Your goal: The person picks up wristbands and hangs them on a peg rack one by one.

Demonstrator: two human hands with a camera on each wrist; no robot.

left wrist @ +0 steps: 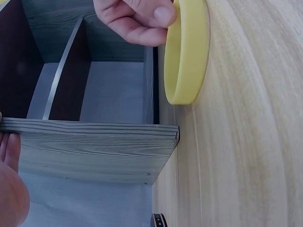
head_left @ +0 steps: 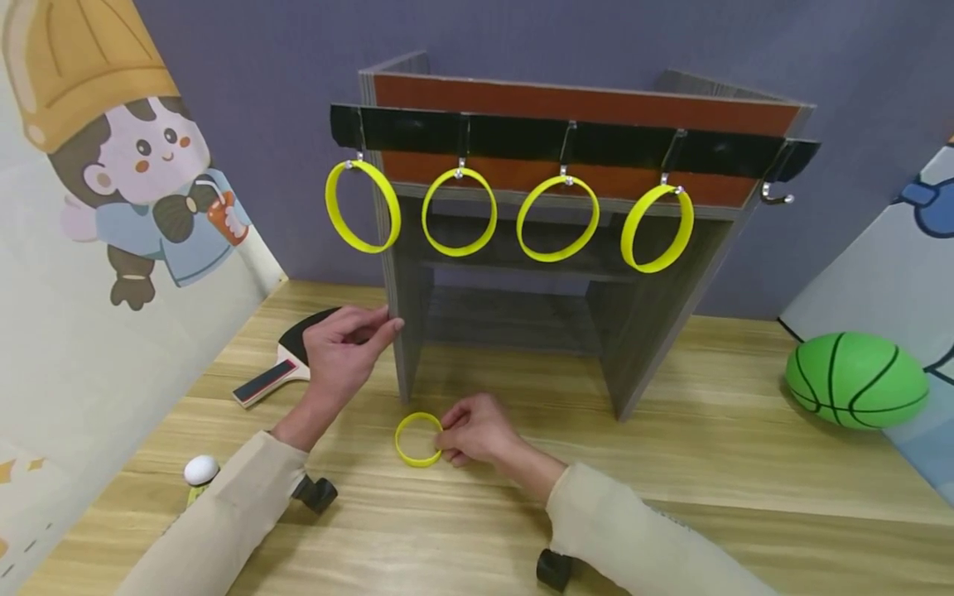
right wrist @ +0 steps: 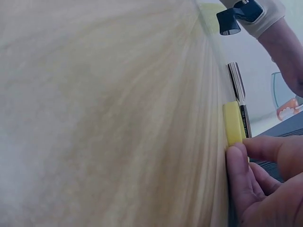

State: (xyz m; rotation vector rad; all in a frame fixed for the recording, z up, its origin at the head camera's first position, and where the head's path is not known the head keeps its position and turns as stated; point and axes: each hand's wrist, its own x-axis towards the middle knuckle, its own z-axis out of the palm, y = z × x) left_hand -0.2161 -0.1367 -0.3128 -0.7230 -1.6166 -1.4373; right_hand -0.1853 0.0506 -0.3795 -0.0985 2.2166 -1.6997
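In the head view my right hand (head_left: 480, 430) pinches the right side of a plain yellow ring (head_left: 419, 463) between thumb and fingers, low over the wooden table. The right wrist view shows the ring (right wrist: 232, 124) edge-on at the fingertips, close to the tabletop. With thumb and fingers on either side of the front edge of a grey shelf unit's left panel (head_left: 406, 364), my left hand (head_left: 343, 348) grips it. Similar yellow rings (head_left: 330, 207) hang from hooks on a black bar (head_left: 514, 136) across the shelf's top front. A hook (head_left: 777, 197) sticks out at the bar's right end.
Behind my left hand lies a table tennis paddle (head_left: 264, 382). Near the left sleeve a white-tipped shuttlecock-like thing (head_left: 201, 469) is partly hidden. A green ball (head_left: 855, 381) with black lines rests at the right, by the wall.
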